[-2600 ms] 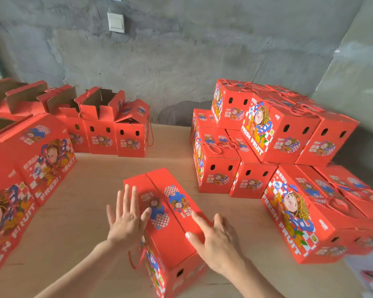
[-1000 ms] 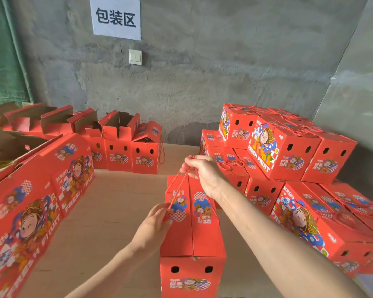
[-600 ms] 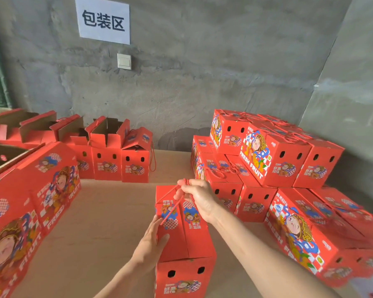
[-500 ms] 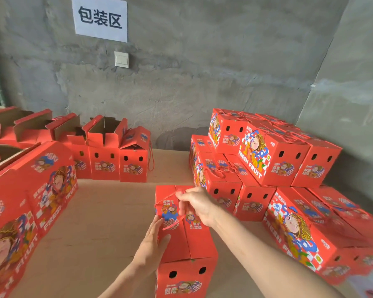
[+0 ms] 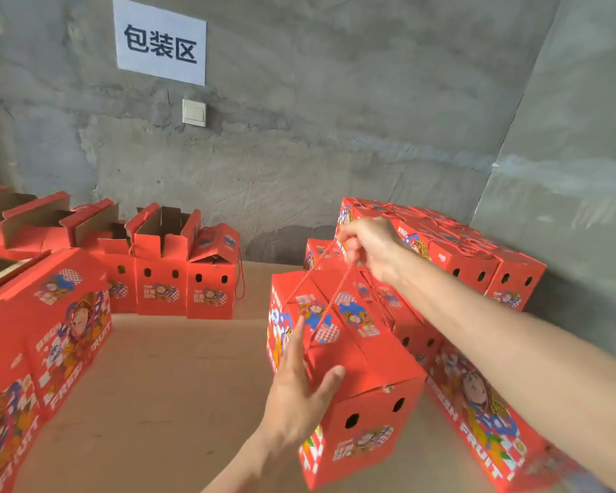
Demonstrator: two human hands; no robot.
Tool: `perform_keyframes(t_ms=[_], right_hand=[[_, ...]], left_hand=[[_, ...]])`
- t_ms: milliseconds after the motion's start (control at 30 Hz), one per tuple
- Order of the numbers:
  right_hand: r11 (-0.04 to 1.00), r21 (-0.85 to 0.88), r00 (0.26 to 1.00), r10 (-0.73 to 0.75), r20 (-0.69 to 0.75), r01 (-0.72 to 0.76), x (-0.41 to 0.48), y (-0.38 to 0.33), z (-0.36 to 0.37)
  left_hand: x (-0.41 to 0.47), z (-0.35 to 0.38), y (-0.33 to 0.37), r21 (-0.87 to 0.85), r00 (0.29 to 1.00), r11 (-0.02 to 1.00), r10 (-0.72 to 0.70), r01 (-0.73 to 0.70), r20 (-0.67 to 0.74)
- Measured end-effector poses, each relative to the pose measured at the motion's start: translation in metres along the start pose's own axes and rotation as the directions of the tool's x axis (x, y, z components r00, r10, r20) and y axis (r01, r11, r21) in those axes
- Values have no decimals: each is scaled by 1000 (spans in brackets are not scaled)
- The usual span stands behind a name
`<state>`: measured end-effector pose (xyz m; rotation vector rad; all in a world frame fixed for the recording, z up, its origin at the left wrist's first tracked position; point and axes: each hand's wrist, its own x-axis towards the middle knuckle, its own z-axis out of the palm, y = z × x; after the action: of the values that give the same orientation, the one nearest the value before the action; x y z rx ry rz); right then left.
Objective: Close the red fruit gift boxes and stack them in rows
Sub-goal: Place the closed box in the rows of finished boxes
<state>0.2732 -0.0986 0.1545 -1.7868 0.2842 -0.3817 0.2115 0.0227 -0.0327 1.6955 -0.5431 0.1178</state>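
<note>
- Our left hand [image 5: 299, 393], fingers straight and spread, presses the near left edge of the box [image 5: 361, 361].
- Between our hands, the box has swung right since a moment ago. Its holed end faces us and its long axis runs away.
- Beyond, our right hand [image 5: 368, 249] clenches the rope handle [image 5: 329, 304], lifted higher than before.

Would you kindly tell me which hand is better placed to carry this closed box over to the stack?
Probably the right hand: it grips the red cord handle above the closed box, and the stack lies on that side. The left hand only rests flat against the box's left edge.
</note>
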Motion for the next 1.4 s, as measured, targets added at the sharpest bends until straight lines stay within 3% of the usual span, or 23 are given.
perform_keyframes(t_ms=[100, 333, 533, 600, 667, 733, 833, 900, 967, 1100, 1200, 1400], right_hand=[[993, 71, 994, -87, -61, 92, 18, -33, -24], [987, -32, 977, -161, -139, 159, 56, -50, -80], [964, -149, 939, -252, -234, 221, 115, -29, -127], [933, -275, 923, -300, -240, 231, 138, -13, -141], [818, -549, 927, -324, -190, 173, 156, 7, -154], [609, -787, 928, -343, -149, 98, 167, 38, -164], [352, -915, 944, -320, 83, 200, 171, 100, -164], [292, -905, 933, -277, 229, 309, 174, 128, -160], [302, -901, 940, -235, 248, 313, 180, 142, -158], [151, -943, 911, -342, 231, 296, 188, 160, -152], [178, -940, 885, -424, 192, 290, 201, 168, -147], [282, -898, 854, -494, 166, 338, 229, 174, -140]], left_hand=[[21, 12, 27, -35, 981, 993, 116, -112, 153], [103, 57, 33, -74, 969, 991, 121, -108, 215], [188, 100, 8, 98, 941, 978, 146, -184, 306], [208, 119, -2, 207, 952, 959, 131, -192, 276], [219, 142, -8, 236, 971, 958, 114, -163, 208], [229, 166, -13, 231, 987, 965, 98, -125, 124], [243, 189, -20, 269, 996, 961, 47, -66, 74], [250, 196, -26, 300, 998, 953, 28, -41, 49], [251, 200, -32, 274, 998, 960, 55, -60, 26], [255, 197, -42, 274, 990, 954, 97, -122, 105], [271, 196, -45, 326, 986, 935, 103, -141, 132], [296, 201, -51, 383, 996, 923, 9, -44, 90]])
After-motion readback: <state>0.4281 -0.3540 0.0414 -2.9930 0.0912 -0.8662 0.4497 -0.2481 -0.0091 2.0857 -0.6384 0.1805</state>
